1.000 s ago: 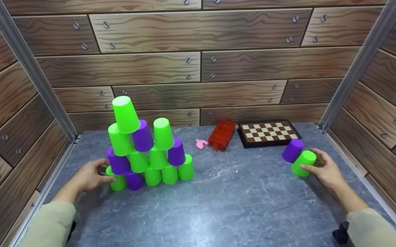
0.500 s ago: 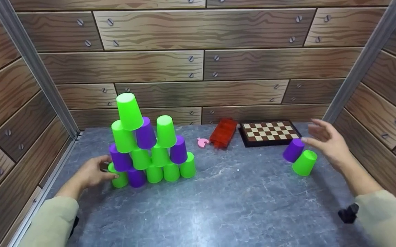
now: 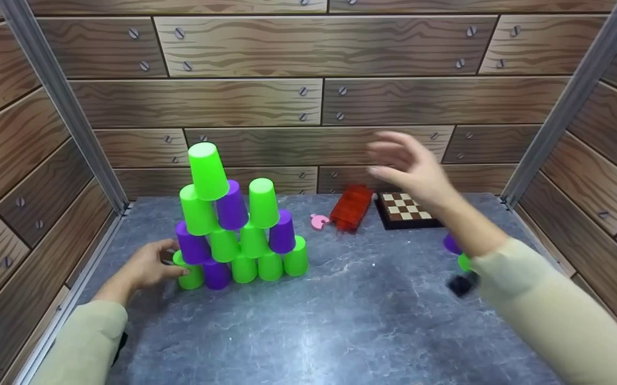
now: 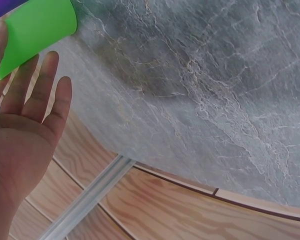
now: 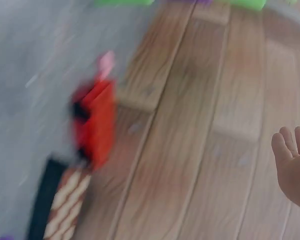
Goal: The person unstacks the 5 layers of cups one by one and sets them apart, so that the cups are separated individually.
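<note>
A pyramid of upside-down green and purple cups stands at the left in the head view, with one green cup on top. My left hand is at the lowest left green cup, thumb in front. The left wrist view shows its fingers nearly straight against that green cup. My right hand hangs in the air above the chessboard, holding nothing, fingers relaxed. Beneath the right forearm, a purple cup and a green cup are mostly hidden.
A red tray and a pink piece lie on the grey marbled table, between pyramid and chessboard. Wood-patterned walls with grey metal corner posts enclose the table at the back and sides.
My right hand has let go of the green cup at the right, then risen and swung left over the chessboard. The left hand has stayed at the lowest left cup.
</note>
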The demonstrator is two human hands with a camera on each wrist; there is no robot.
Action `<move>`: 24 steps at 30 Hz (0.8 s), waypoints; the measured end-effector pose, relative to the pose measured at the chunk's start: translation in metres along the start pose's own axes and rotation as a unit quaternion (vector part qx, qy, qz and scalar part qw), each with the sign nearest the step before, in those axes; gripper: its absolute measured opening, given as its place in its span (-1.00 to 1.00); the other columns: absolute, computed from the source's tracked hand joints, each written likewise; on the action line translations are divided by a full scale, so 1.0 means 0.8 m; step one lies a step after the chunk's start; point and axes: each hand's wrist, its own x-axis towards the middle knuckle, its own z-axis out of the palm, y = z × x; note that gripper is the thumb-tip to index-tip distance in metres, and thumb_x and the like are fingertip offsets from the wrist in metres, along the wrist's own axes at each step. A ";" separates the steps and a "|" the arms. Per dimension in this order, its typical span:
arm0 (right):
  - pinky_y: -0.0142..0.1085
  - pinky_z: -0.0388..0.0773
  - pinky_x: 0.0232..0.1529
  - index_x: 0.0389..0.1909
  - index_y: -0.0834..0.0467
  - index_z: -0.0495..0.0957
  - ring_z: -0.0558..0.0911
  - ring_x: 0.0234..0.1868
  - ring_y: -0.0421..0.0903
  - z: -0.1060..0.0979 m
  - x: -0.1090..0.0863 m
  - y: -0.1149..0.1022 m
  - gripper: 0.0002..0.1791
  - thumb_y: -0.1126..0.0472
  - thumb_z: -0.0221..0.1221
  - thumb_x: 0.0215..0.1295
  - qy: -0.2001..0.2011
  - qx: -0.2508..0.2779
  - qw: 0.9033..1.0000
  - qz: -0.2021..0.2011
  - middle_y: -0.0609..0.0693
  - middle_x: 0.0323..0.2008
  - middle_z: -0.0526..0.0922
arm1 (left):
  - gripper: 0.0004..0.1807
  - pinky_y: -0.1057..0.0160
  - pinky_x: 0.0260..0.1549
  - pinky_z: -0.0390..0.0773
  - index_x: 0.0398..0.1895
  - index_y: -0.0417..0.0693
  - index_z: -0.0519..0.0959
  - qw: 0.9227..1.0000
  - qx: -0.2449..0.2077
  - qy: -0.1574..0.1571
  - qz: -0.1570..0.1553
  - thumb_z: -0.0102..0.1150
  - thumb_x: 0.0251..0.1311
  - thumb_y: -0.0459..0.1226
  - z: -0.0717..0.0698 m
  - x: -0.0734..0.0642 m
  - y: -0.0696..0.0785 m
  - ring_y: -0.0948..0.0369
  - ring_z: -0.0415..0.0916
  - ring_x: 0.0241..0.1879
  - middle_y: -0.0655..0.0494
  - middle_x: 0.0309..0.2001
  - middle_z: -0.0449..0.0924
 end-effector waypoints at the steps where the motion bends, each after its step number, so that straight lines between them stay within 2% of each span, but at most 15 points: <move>1: -0.17 0.61 0.29 0.47 0.09 0.44 0.62 0.31 0.06 0.016 0.010 -0.007 -0.26 0.33 0.46 0.29 -0.010 0.006 1.000 -0.008 0.15 0.29 0.63 | -0.46 -0.11 0.04 0.71 0.13 -0.30 0.58 1.000 -0.001 -0.001 -0.001 0.60 0.14 -0.30 0.001 0.001 0.000 -0.17 0.67 0.06 -0.22 0.00 0.72; 8: -0.09 0.63 0.27 0.41 0.19 0.47 0.65 0.27 0.05 0.126 0.067 -0.043 -0.28 0.36 0.49 0.23 -0.062 0.050 0.995 -0.057 0.12 0.20 0.70 | -0.50 -0.14 0.06 0.69 0.08 -0.27 0.59 1.000 -0.001 0.002 -0.003 0.60 0.13 -0.31 0.000 0.000 -0.001 -0.16 0.67 0.04 -0.20 -0.03 0.73; 14: -0.13 0.64 0.25 0.40 0.21 0.49 0.66 0.25 -0.02 0.205 0.092 -0.056 -0.27 0.38 0.50 0.21 -0.094 0.066 0.991 -0.069 0.13 0.19 0.69 | -0.48 -0.14 0.09 0.68 0.10 -0.27 0.59 1.000 -0.010 -0.006 -0.012 0.61 0.12 -0.30 0.002 -0.003 -0.006 -0.15 0.66 0.05 -0.18 -0.01 0.73; 19: -0.19 0.57 0.31 0.43 0.18 0.47 0.60 0.31 -0.02 0.248 0.102 -0.063 -0.27 0.33 0.50 0.24 -0.106 0.050 0.991 -0.059 0.15 0.27 0.65 | -0.48 -0.13 0.07 0.69 0.10 -0.26 0.60 1.000 -0.006 -0.005 -0.009 0.61 0.12 -0.29 0.001 -0.002 -0.005 -0.17 0.67 0.06 -0.19 -0.01 0.73; 24: -0.21 0.53 0.35 0.47 0.08 0.46 0.52 0.39 -0.07 0.272 0.106 -0.064 -0.26 0.27 0.49 0.29 -0.104 0.026 0.993 -0.041 0.07 0.34 0.58 | -0.49 -0.11 0.05 0.70 0.09 -0.25 0.61 1.000 0.002 0.000 -0.002 0.62 0.11 -0.28 -0.002 0.003 -0.001 -0.13 0.68 0.03 -0.18 -0.03 0.74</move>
